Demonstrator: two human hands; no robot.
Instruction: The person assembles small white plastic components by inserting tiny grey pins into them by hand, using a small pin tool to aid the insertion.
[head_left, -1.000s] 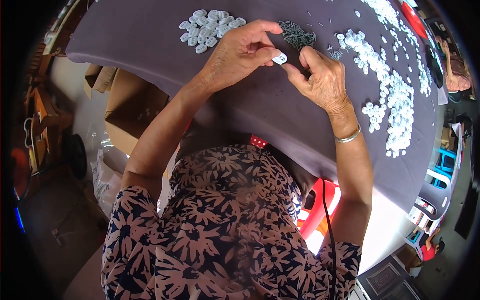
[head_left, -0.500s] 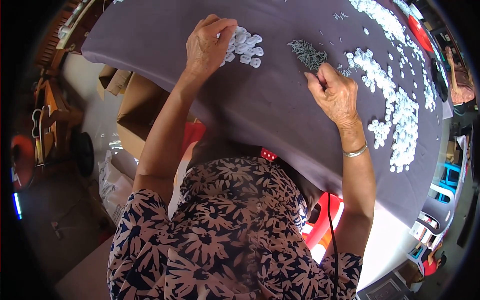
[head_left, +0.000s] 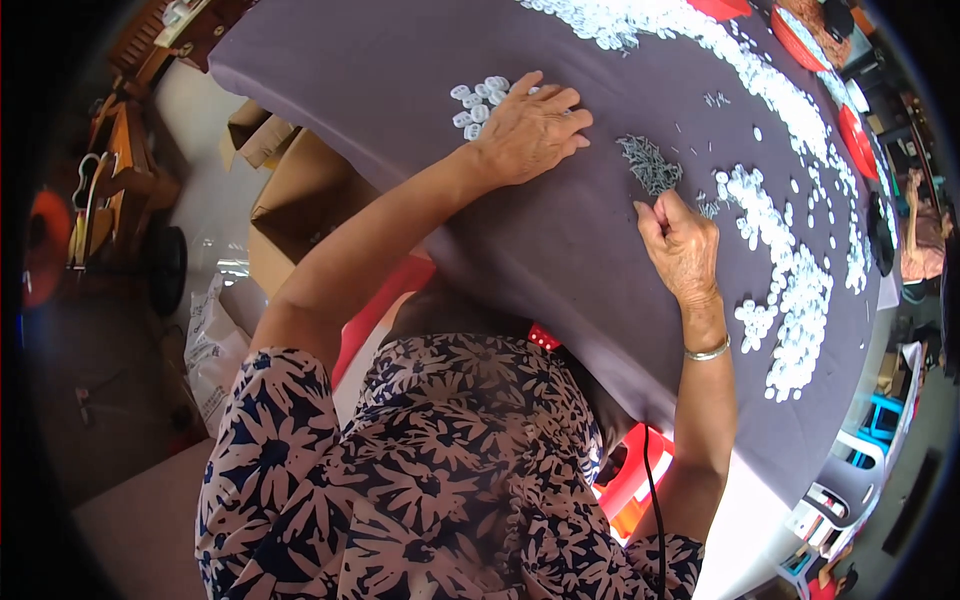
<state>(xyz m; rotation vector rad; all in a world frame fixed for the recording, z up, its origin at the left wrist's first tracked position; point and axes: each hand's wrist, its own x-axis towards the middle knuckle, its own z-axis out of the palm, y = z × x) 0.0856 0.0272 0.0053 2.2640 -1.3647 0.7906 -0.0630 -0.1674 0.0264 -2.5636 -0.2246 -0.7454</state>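
Observation:
On the dark tablecloth point(head_left: 560, 220), my left hand point(head_left: 535, 130) lies palm down with its fingers spread. It partly covers a small cluster of white plastic pieces point(head_left: 467, 118); what is under the palm is hidden. To its right is a heap of thin grey screws or nails point(head_left: 648, 165), too small to tell which. My right hand point(head_left: 685, 240), a silver bangle on its wrist, is at the heap's near edge. Thumb and fingers are pinched together there, and whatever they hold cannot be made out.
Many more white plastic pieces point(head_left: 800, 320) spread along the table's right side and far side. Red basins point(head_left: 858, 140) stand at the far right. An open cardboard box point(head_left: 300, 200) is beside the table on the left. Another person's arm point(head_left: 912, 215) shows at the right rim.
My left hand has gone from fingers bent over the white cluster to spread out flat at its right side. My right hand stays pinched by the grey heap. The view has shifted.

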